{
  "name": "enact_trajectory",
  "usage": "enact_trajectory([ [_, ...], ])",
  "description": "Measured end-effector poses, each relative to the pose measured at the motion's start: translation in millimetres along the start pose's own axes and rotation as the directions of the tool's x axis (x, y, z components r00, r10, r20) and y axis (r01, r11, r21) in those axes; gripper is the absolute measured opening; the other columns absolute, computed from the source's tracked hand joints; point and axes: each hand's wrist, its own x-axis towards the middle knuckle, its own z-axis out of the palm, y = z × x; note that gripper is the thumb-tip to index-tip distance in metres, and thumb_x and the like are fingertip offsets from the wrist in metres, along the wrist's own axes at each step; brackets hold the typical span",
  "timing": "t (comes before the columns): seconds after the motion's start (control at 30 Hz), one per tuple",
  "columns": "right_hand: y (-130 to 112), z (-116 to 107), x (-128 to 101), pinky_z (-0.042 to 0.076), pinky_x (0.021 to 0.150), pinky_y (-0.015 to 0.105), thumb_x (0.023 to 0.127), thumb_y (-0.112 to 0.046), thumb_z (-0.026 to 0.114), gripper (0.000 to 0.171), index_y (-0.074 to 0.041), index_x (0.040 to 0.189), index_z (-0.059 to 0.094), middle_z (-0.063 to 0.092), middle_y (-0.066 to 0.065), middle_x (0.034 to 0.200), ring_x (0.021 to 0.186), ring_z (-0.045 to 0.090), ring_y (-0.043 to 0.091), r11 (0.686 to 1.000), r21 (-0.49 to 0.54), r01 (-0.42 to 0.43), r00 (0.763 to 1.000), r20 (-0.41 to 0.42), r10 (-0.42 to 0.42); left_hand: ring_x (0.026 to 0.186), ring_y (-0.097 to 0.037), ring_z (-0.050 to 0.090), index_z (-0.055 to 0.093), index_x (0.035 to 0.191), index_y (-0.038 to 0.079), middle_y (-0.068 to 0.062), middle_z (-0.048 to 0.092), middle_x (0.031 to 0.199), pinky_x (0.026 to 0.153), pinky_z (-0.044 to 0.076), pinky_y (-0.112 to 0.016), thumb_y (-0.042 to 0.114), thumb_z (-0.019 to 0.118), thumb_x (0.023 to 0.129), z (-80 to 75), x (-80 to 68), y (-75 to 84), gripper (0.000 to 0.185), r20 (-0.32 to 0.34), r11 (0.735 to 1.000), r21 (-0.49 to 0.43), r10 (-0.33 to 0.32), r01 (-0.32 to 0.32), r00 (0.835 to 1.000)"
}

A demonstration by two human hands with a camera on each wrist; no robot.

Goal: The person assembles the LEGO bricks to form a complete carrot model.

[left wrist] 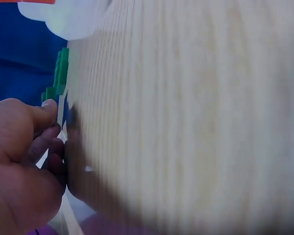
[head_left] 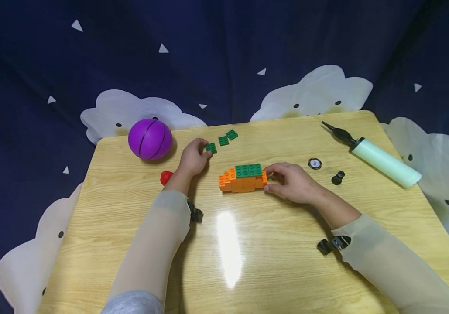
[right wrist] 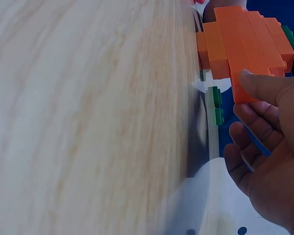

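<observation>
At the middle of the table stands a stepped build of orange toy bricks (head_left: 244,185), with a green layer (head_left: 248,170) along its top. My right hand (head_left: 296,183) pinches the build's right end; in the right wrist view the thumb (right wrist: 264,87) lies on its orange side and the other fingers curl beneath. Farther back, my left hand (head_left: 194,158) has thumb and fingertips at either side of a small green brick (head_left: 211,148). Two more green bricks (head_left: 223,141) lie just beyond it, to the right.
A purple ball (head_left: 150,139) sits at the back left, and a red object (head_left: 166,177) is partly hidden by the left wrist. To the right lie a poker chip (head_left: 315,163), a small black piece (head_left: 338,178) and a hand pump (head_left: 385,161). A dark curtain (head_left: 208,52) hangs behind.
</observation>
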Motion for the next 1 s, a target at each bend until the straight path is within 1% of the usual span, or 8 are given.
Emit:
enact_trajectory([
  [0.1,0,0,0,0.053,0.095,0.046,0.091,-0.026,0.083,0.045,-0.011,0.131,0.067,0.068,0.007,0.128,0.110,0.065,0.026,1.000,0.005,0.010,1.000,-0.007,-0.010,0.106,-0.027,0.054,0.058,0.135,0.009,-0.012,0.062,0.127,0.096,0.045,-0.041,0.018,0.068,0.102,-0.3,-5.7,-1.2,0.035,-0.007,0.998,-0.065,-0.004,0.003,1.000],
  [0.13,0,0,0,0.054,0.094,0.046,0.091,-0.026,0.083,0.045,-0.011,0.130,0.067,0.069,0.007,0.127,0.109,0.065,0.026,1.000,0.007,0.012,1.000,-0.011,-0.012,0.104,-0.026,0.055,0.059,0.135,0.009,-0.011,0.062,0.128,0.092,0.046,-0.040,0.017,0.068,0.102,-0.6,-8.0,-1.1,0.035,-0.007,0.995,-0.095,-0.002,0.001,1.000],
  [0.27,1,1,-1,0.054,0.091,0.045,0.090,-0.025,0.083,0.045,-0.010,0.130,0.068,0.070,0.007,0.123,0.106,0.066,0.026,1.000,0.014,0.012,1.000,-0.014,-0.012,0.098,-0.023,0.059,0.060,0.133,0.011,-0.009,0.062,0.131,0.075,0.051,-0.035,0.016,0.070,0.101,-2.9,-18.4,2.6,0.034,-0.011,0.974,-0.225,0.009,-0.011,1.000],
  [0.33,2,1,-1,0.054,0.090,0.045,0.091,-0.025,0.083,0.045,-0.010,0.130,0.068,0.070,0.006,0.122,0.104,0.066,0.026,1.000,0.016,0.009,1.000,-0.014,-0.008,0.095,-0.022,0.059,0.061,0.133,0.012,-0.008,0.062,0.132,0.070,0.051,-0.034,0.016,0.070,0.100,-4.8,-23.7,5.3,0.034,-0.013,0.967,-0.252,0.022,-0.024,1.000],
  [0.53,0,2,-1,0.053,0.087,0.043,0.091,-0.025,0.083,0.043,-0.011,0.129,0.068,0.070,0.006,0.121,0.102,0.065,0.025,1.000,0.016,0.020,1.000,-0.018,-0.019,0.102,-0.023,0.059,0.063,0.132,0.015,-0.004,0.063,0.129,0.076,0.052,-0.036,0.021,0.073,0.099,-11.1,-40.1,10.6,0.034,-0.027,0.967,-0.242,0.071,-0.075,0.997],
  [0.63,-1,2,-1,0.053,0.086,0.043,0.091,-0.024,0.082,0.043,-0.010,0.130,0.068,0.070,0.006,0.120,0.101,0.065,0.025,1.000,0.008,0.025,1.000,-0.018,-0.025,0.104,-0.023,0.060,0.063,0.131,0.016,-0.003,0.063,0.127,0.076,0.053,-0.036,0.021,0.073,0.099,-12.6,-48.8,12.6,0.034,-0.035,0.965,-0.244,0.093,-0.099,0.995],
  [0.83,-2,2,-2,0.052,0.083,0.042,0.091,-0.024,0.082,0.043,-0.010,0.129,0.068,0.070,0.006,0.117,0.098,0.065,0.025,1.000,-0.001,0.024,0.999,-0.020,-0.024,0.103,-0.021,0.058,0.064,0.132,0.017,0.001,0.063,0.126,0.078,0.050,-0.037,0.024,0.074,0.099,-16.2,-64.6,19.0,0.035,-0.053,0.958,-0.239,0.149,-0.157,0.987],
  [1.0,-3,3,-2,0.051,0.081,0.041,0.092,-0.024,0.082,0.043,-0.010,0.130,0.068,0.070,0.005,0.116,0.096,0.064,0.025,1.000,0.010,0.012,1.000,-0.026,-0.012,0.102,-0.021,0.057,0.065,0.135,0.015,0.001,0.062,0.127,0.080,0.048,-0.038,0.023,0.073,0.099,-18.2,-77.0,21.8,0.037,-0.068,0.952,-0.226,0.198,-0.209,0.978],
])
